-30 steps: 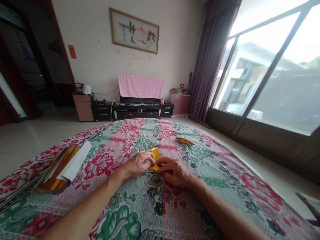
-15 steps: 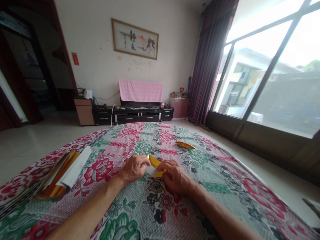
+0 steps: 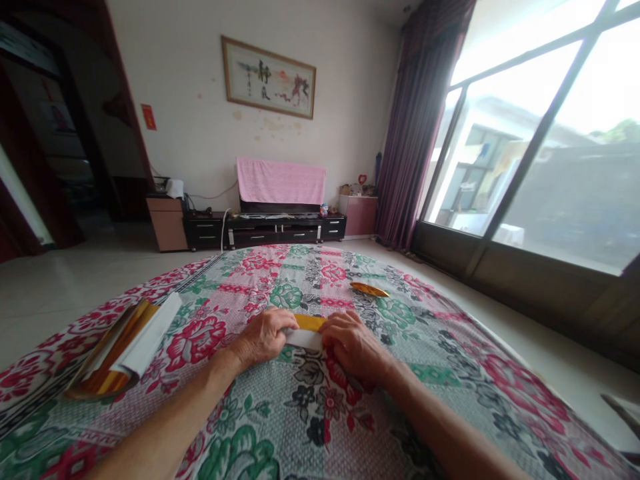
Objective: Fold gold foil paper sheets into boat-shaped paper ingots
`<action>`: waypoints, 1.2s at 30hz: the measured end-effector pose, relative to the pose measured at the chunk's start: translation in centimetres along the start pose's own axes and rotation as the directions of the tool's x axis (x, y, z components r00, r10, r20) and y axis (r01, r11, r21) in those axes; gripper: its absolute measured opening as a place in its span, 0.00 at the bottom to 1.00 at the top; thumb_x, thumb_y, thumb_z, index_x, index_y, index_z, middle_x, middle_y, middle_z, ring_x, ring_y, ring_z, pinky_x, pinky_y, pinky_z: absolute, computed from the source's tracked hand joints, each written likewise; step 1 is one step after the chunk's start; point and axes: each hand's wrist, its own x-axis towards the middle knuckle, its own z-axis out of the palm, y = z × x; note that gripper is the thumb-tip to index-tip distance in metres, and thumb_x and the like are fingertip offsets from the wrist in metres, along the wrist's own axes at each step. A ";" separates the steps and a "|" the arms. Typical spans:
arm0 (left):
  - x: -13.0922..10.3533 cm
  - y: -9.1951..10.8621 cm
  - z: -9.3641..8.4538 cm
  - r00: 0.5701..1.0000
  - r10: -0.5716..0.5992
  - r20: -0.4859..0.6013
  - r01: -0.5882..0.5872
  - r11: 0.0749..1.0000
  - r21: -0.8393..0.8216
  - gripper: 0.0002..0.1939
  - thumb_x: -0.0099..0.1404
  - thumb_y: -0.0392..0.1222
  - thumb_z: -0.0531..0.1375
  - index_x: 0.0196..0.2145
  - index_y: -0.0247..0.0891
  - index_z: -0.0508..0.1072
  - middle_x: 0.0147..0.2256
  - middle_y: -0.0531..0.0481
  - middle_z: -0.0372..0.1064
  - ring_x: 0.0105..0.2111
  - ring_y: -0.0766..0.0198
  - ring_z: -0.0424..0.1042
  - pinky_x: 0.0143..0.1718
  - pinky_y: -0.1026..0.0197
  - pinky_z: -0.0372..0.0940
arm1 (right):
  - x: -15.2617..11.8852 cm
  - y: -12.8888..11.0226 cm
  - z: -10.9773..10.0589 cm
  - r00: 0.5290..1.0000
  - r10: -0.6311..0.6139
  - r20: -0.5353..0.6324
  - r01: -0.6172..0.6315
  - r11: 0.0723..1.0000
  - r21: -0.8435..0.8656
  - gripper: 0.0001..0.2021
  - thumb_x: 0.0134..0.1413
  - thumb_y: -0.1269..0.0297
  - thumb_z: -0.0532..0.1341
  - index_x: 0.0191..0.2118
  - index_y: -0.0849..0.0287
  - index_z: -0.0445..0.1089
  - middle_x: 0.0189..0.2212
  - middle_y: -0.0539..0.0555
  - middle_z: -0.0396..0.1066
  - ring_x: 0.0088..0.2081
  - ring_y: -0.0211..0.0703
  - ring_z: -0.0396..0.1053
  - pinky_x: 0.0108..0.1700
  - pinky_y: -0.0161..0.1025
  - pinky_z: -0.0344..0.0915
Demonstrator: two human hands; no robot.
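Holding is being done by two bare hands: one folded gold-and-white paper strip (image 3: 309,323) is gripped at its left end by the left hand (image 3: 267,335) and at its right end by the right hand (image 3: 354,345), low over the flowered tablecloth (image 3: 270,417). The left fingers are curled together, the strip's end pinched against the thumb; the right fingers are bent and pressed close, their thumb largely hidden. Both strip ends are covered by the hands. To the left, one pile of gold and white sheets (image 3: 123,350) is set down, its sheets overlapped and uncountable. Beyond the right hand, one pointed gold paper piece (image 3: 369,289) is seen, well apart from it. Farther off, one television, mostly covered by one pink cloth (image 3: 281,180), is stood on a black cabinet (image 3: 255,233), whose lower part is cut off by the table edge. One framed picture (image 3: 269,78) is hung above.
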 end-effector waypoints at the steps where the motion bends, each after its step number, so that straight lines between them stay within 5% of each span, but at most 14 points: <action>1: 0.1 0.2 -0.1 1.000 0.009 0.003 -0.009 1.000 -0.003 0.24 0.43 0.24 0.48 0.33 0.40 0.75 0.36 0.52 0.74 0.39 0.63 0.70 0.44 0.58 0.65 | 0.0 0.1 -0.1 1.000 0.003 -0.002 -0.003 1.000 -0.030 0.10 0.47 0.78 0.53 0.30 0.57 0.67 0.33 0.52 0.71 0.39 0.41 0.64 0.48 0.43 0.54; 10: 0.5 1.7 -0.5 0.998 0.017 0.056 -0.018 1.000 0.014 0.20 0.46 0.25 0.49 0.29 0.40 0.75 0.32 0.53 0.73 0.36 0.64 0.69 0.41 0.61 0.64 | -0.1 0.5 -0.9 0.999 0.010 -0.034 -0.016 0.984 -0.180 0.10 0.46 0.76 0.57 0.34 0.56 0.70 0.47 0.53 0.65 0.48 0.48 0.57 0.52 0.51 0.48; 20: 0.7 2.8 -0.9 0.992 0.037 0.124 -0.036 0.999 -0.009 0.19 0.47 0.25 0.49 0.27 0.40 0.75 0.31 0.53 0.72 0.34 0.66 0.69 0.38 0.65 0.64 | -0.2 1.1 -0.7 0.998 0.056 -0.037 -0.063 0.972 -0.226 0.10 0.50 0.74 0.55 0.34 0.55 0.71 0.33 0.53 0.68 0.38 0.44 0.60 0.47 0.46 0.50; 28: 0.6 2.5 0.1 0.995 0.093 0.041 -0.090 0.995 -0.052 0.17 0.48 0.26 0.50 0.27 0.39 0.76 0.30 0.53 0.74 0.32 0.65 0.69 0.39 0.61 0.63 | -0.3 0.8 -0.8 0.992 0.121 -0.027 -0.124 0.970 -0.209 0.11 0.48 0.74 0.55 0.35 0.55 0.70 0.35 0.52 0.72 0.41 0.44 0.63 0.49 0.46 0.49; 36: 0.6 2.4 0.0 0.987 0.126 0.098 -0.120 0.990 -0.072 0.17 0.52 0.26 0.50 0.30 0.40 0.77 0.37 0.53 0.73 0.37 0.66 0.69 0.45 0.60 0.60 | -0.2 -0.5 -0.8 1.000 0.002 0.020 -0.001 0.998 -0.062 0.12 0.45 0.73 0.56 0.38 0.55 0.70 0.38 0.52 0.71 0.42 0.44 0.64 0.51 0.47 0.52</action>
